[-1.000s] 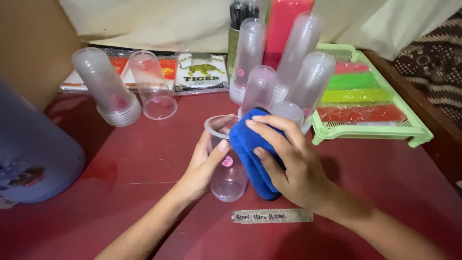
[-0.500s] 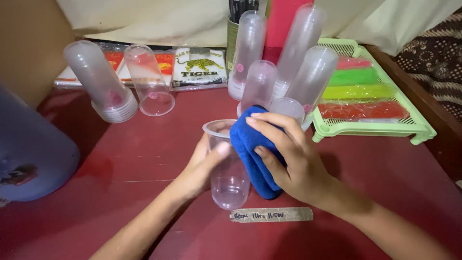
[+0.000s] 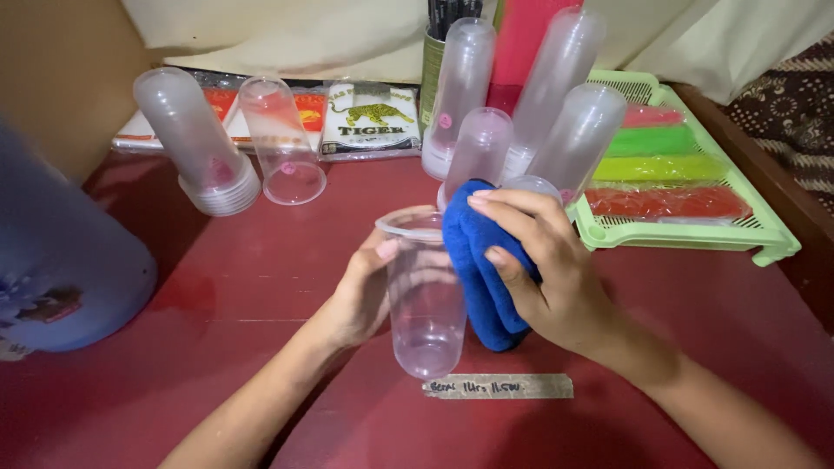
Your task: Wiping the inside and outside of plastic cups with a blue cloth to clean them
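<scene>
Nearest the front edge of the red tabletop (image 3: 217,304), a strip of tape (image 3: 498,386) lies flat, just below the hands. Right above it, the left hand (image 3: 360,291) grips a clear plastic cup (image 3: 424,291), its fingers curled round the far side of the wall and the thumb pressed against the near side close to the rim. The cup is held off the tabletop, tilted slightly, mouth up, near the middle of the table. The right hand (image 3: 543,269) clutches a folded blue cloth (image 3: 482,269), fingers closed over its top and side, and the cloth presses against the right wall of the cup.

At the left edge sits a large blue rounded container (image 3: 61,260), partly out of view. Farther back on the left, a stack of clear cups (image 3: 195,143) lies on its side, with a single clear cup (image 3: 280,143) lying just beside it. Behind the hands, toward the middle of the far edge, several tall stacks of upturned clear cups (image 3: 521,95) stand close together. To the right of them a pale green slotted tray (image 3: 695,230) holds flat packets in red, yellow, green and pink. Along the far edge lie flat printed packets (image 3: 369,122), and a red upright container (image 3: 526,39) stands behind the stacks.
</scene>
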